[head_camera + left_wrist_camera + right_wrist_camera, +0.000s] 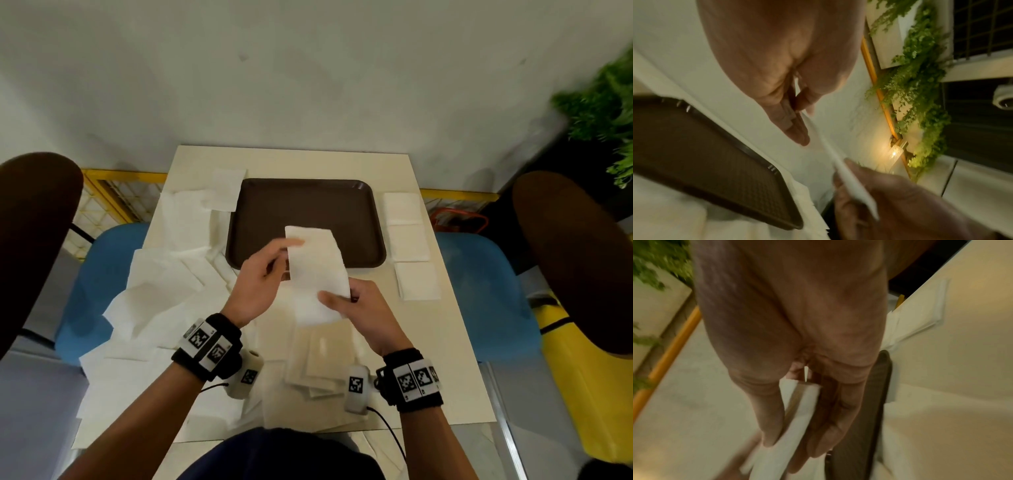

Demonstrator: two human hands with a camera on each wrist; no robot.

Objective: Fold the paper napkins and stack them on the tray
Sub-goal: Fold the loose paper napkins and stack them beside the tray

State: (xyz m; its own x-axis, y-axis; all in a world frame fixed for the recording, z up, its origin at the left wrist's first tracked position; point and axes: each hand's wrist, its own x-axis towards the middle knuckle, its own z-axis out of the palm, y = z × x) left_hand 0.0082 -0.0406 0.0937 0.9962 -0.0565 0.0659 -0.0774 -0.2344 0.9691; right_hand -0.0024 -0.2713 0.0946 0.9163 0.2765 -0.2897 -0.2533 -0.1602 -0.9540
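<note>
A white paper napkin (317,267), folded to a long strip, hangs in the air over the near edge of the brown tray (308,205). My left hand (274,263) pinches its far left corner between thumb and fingers. My right hand (342,301) pinches its near end, thumb on top and fingers beneath. The left wrist view shows the napkin (846,175) edge-on, running from my left hand (795,105) to my right hand (890,203), with the tray (705,154) beside it. In the right wrist view the napkin (797,415) sits between thumb and fingers. Nothing lies on the tray.
Three folded napkins (409,243) lie in a row right of the tray, and one (224,188) at its far left. Unfolded napkins (164,274) spread over the table's left side, and more (322,356) lie under my wrists. Blue chairs (486,291) flank the table.
</note>
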